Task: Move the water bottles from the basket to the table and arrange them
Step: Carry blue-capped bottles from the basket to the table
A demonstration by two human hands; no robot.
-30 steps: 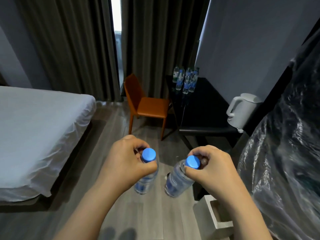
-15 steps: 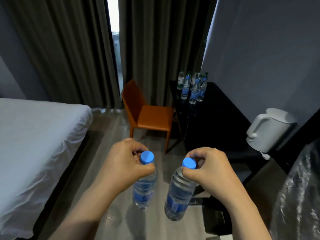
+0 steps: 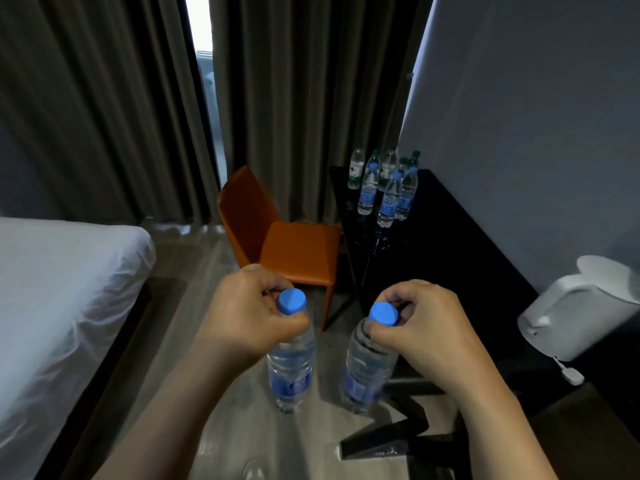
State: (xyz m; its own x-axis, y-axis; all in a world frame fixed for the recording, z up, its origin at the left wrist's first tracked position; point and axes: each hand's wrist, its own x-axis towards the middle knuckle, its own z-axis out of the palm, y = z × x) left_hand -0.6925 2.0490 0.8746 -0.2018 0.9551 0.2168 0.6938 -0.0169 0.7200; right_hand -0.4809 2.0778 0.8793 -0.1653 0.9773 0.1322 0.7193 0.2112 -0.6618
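- Two clear plastic, blue-capped water bottles are hanging over the floor, just short of the glossy black table; basket isn't in view.
- Left hand is pinching the left bottle at the neck, thumb + curled fingers wrapping round it.
- Right hand is gripping the right bottle the same way; that one is tilting a bit.
- Step, prob.: carrying the pair over. An upright bottle group is standing at the table's far end, so approx mid-task.
- Next move is calling for reaching over the table and setting both upright beside that group w/o knocking any.
- White electric kettle is sitting at the table's near end.
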